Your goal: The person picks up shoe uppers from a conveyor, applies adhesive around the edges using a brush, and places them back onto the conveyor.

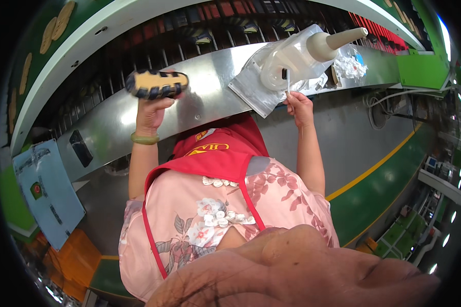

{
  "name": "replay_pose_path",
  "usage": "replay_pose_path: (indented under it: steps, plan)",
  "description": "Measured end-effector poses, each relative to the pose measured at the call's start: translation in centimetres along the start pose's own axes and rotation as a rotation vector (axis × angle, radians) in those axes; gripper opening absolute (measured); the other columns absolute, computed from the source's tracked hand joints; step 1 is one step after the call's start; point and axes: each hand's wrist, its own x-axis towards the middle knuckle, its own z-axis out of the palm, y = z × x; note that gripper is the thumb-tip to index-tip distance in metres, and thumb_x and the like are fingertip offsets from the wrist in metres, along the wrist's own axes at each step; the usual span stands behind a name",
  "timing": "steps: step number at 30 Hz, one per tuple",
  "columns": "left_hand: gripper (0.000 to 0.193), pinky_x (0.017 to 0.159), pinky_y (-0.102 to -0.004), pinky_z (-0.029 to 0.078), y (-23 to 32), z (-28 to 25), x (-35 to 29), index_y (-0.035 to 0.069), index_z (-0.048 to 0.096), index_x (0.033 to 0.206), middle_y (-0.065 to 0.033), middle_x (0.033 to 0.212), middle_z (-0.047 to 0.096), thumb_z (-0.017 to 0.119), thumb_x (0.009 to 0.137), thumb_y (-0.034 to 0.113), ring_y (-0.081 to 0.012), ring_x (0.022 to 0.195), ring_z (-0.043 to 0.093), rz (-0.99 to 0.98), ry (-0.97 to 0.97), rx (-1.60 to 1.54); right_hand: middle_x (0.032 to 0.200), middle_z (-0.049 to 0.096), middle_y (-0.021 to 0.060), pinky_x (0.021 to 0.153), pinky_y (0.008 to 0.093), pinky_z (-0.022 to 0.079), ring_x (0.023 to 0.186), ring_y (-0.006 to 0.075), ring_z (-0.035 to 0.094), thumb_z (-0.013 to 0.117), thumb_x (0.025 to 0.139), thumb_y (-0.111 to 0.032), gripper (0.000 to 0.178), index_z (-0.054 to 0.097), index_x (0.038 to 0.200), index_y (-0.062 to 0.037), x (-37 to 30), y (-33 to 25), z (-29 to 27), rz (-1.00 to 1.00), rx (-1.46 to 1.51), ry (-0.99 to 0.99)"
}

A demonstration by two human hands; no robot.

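While two bare hands are at work over one long metal bench (pixel 205 97), each is closed on a single thing. The left hand (pixel 152 111) grips one shoe (pixel 160 84), its tan face turned up and its dark edging showing along both sides; the thumb lies near the shoe's lower edge, and the other fingers are mostly hidden. The shoe is held over the left part of the bench. One green bangle (pixel 145 138) circles the left wrist.

The right hand (pixel 299 108) pinches one thin white stick (pixel 288 84) between thumb and fingertips. The stick's upper end meets one small dark patch on one translucent bottle (pixel 294 53); whether it goes inside cannot be told. The bottle has one beige cone-shaped spout (pixel 346 38) pointing to the right, and just beside its lower left lies one silvery sheet (pixel 253 89), jutting past the bench's near edge.

To the bottle's right sits one heap of crumpled white material (pixel 350 67). Near the bench's left end lie one flat black object (pixel 81 148) and one light-blue board (pixel 54 199). Beyond the bench, at least three yellow-and-dark pieces (pixel 204 38) rest on a rack.
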Motion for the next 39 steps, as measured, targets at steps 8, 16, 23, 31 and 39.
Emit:
replay_pose_path:
  steps: [8,16,23,31,39]
  plan:
    - [0.077,0.089,-0.042,0.051,-1.2,5.7,-1.5,0.004,0.041,0.13,-0.013,0.123,0.051,0.076,0.061,-0.003,-0.0274,0.116,0.051,0.014,-0.034,-0.085,0.073,0.069,0.0062,0.066,0.025,0.049,0.066,0.0113,0.064,0.075,0.072,-0.019,0.022,0.07,0.089,-0.0055,-0.2,1.3,-0.5,-0.42,-0.752,0.438]
    - [0.071,0.092,-0.0303,0.045,-1.3,7.8,-1.6,0.002,0.048,0.119,-0.0136,0.123,0.052,0.084,0.058,0.005,-0.0193,0.109,0.054,0.511,-0.048,0.779,0.067,0.064,0.0097,0.037,0.017,0.028,0.043,0.0057,0.044,0.061,0.087,-0.017,0.023,0.063,0.099,0.0027,-2.3,-2.8,3.8,0.031,-0.022,-0.051]
    - [0.065,0.09,-0.0309,0.049,-3.0,7.9,1.2,0.001,0.045,0.118,-0.0189,0.128,0.046,0.079,0.063,-0.004,-0.024,0.11,0.055,0.892,0.139,0.916,0.07,0.064,0.0094,0.038,0.0165,0.03,0.044,0.0049,0.044,0.057,0.09,-0.015,0.023,0.062,0.101,0.0041,-7.2,-9.2,12.8,-0.062,0.092,-0.49]
    - [0.058,0.097,-0.0386,0.043,-1.2,7.7,1.5,0.0,0.049,0.116,-0.0232,0.12,0.052,0.076,0.065,0.003,-0.0345,0.114,0.053,1.1,0.263,1.144,0.069,0.064,0.0078,0.043,0.0162,0.034,0.047,0.0041,0.045,0.058,0.09,-0.012,0.021,0.064,0.1,0.0051,-11.5,-10.8,15.9,-0.247,-0.119,-0.582]
    - [0.051,0.093,-0.0405,0.048,-0.4,8.4,1.1,0.004,0.05,0.115,-0.021,0.12,0.054,0.071,0.068,0.003,-0.0381,0.11,0.055,1.167,0.294,1.149,0.068,0.063,0.0032,0.046,0.0177,0.036,0.052,0.0022,0.047,0.061,0.089,-0.011,0.017,0.066,0.099,0.0004,-11.3,-10.1,16.8,-0.39,-0.214,-0.469]
